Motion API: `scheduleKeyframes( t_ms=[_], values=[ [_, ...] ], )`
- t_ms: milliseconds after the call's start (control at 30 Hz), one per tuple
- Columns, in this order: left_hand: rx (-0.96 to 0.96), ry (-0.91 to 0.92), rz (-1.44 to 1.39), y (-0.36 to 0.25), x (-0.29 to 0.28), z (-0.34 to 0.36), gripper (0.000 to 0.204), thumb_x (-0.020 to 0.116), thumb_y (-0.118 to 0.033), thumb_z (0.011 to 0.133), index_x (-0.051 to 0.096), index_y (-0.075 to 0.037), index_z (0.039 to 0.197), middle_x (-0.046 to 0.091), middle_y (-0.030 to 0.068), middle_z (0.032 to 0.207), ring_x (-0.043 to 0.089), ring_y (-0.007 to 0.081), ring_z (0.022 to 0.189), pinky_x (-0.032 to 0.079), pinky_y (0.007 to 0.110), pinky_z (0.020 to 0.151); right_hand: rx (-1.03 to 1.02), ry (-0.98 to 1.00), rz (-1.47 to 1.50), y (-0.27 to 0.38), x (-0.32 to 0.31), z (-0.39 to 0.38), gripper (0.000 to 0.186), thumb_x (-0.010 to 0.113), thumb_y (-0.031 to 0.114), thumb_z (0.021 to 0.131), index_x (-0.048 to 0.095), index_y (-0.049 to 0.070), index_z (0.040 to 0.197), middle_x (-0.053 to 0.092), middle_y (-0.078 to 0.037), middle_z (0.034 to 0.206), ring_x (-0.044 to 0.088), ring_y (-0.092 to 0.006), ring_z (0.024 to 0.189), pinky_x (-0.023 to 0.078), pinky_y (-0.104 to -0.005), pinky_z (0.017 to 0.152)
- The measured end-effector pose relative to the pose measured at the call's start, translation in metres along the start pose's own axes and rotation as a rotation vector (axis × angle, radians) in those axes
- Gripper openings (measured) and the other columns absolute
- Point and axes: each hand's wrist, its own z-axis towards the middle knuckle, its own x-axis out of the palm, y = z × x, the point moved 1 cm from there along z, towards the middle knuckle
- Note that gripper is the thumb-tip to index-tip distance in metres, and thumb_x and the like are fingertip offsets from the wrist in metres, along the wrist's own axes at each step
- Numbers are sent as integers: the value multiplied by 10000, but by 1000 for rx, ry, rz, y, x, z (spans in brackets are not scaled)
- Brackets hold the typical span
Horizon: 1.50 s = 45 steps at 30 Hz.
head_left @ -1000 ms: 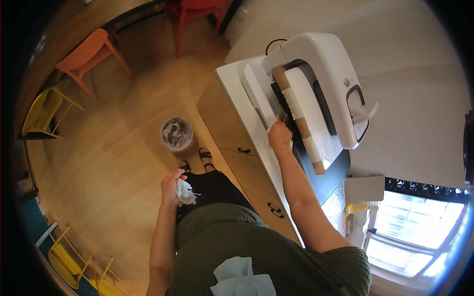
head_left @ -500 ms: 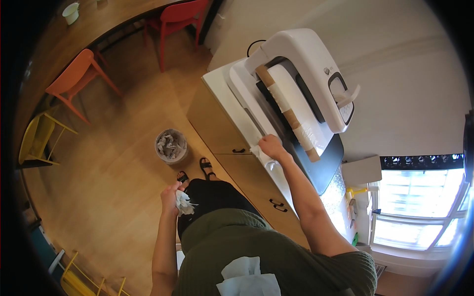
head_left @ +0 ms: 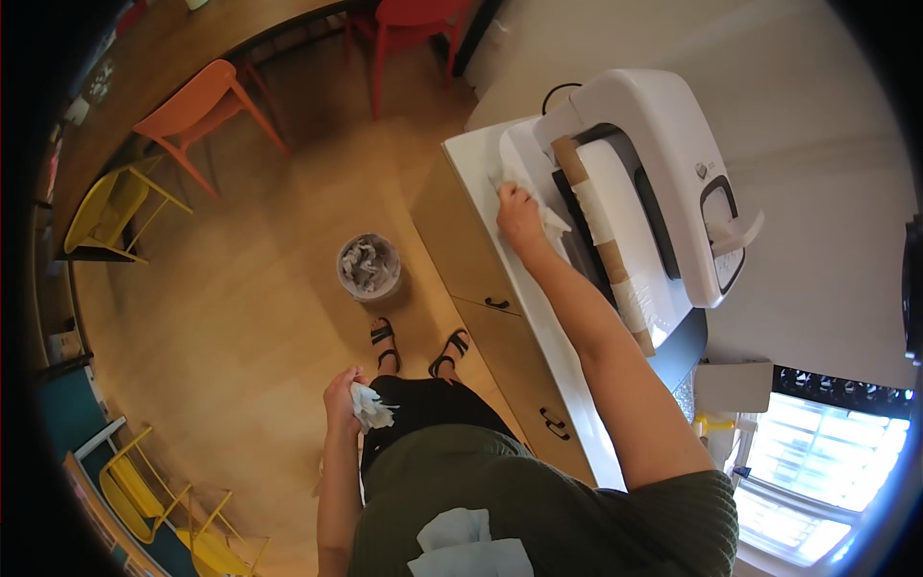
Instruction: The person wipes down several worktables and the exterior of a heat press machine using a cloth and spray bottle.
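My right hand [head_left: 520, 219] reaches out over the white cabinet top and presses a white tissue [head_left: 554, 223] onto the base edge of a white heat press [head_left: 668, 144]. Its fingers are bent round the tissue, which sticks out on both sides. A strip of brown cardboard and clear tape [head_left: 601, 231] runs along the press's raised lid. Near my waist, my left hand [head_left: 341, 402] is closed on a crumpled white tissue [head_left: 374, 408], whose loose ends hang out toward my trousers. Pale folded sheets [head_left: 471, 550] lie against the front of my green top.
A round bin [head_left: 394, 279] holding crumpled paper stands on the wood floor by the wooden cabinet [head_left: 437, 216]. Orange [head_left: 197, 106], red and yellow chairs line the long table at left. A bright window [head_left: 817, 471] is at lower right.
My right hand and its tissue have moved farther away along the edge of the heat press. My left hand still grips its tissue. The whole view has shifted a little.
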Motion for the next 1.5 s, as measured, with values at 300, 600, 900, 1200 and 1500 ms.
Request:
scheduleKeyframes(
  t_ms=[300,600,900,1200,1500],
  values=[
    [-286,617,-312,-5,67,8,508,486,-455,991,573,-17,1234,669,142,1064,648,291,983,520,453,904,317,278,1127,-2,-28,-190,211,534,222,906,635,37,923,609,-220,945,636,-410,864,526,-488,767],
    [-96,918,0,-13,239,1,673,469,27,709,447,-10,1381,613,211,1188,638,372,1048,512,490,956,924,277,1649,30,-12,-441,226,580,194,908,657,-17,930,635,-193,818,624,-281,792,480,-382,718],
    [552,294,676,-64,333,74,429,655,-129,840,532,-26,1238,648,115,1066,634,207,904,537,345,759,1292,226,1649,40,-21,-526,219,529,139,888,544,-34,753,526,-207,683,522,-343,650,423,-427,629],
    [1886,398,1479,-57,470,135,491,585,-142,877,503,-89,1358,492,183,1393,486,402,1225,338,544,1050,1699,274,1667,41,-41,-500,250,539,175,919,580,-52,821,539,-128,682,519,-168,645,434,-346,598],
    [1701,669,1575,57,418,41,433,590,-32,845,546,15,1273,516,259,1329,400,459,1306,230,548,1166,1729,295,1714,63,-85,-461,274,580,227,952,631,-39,993,569,-101,803,562,-185,738,448,-346,659]
  ],
)
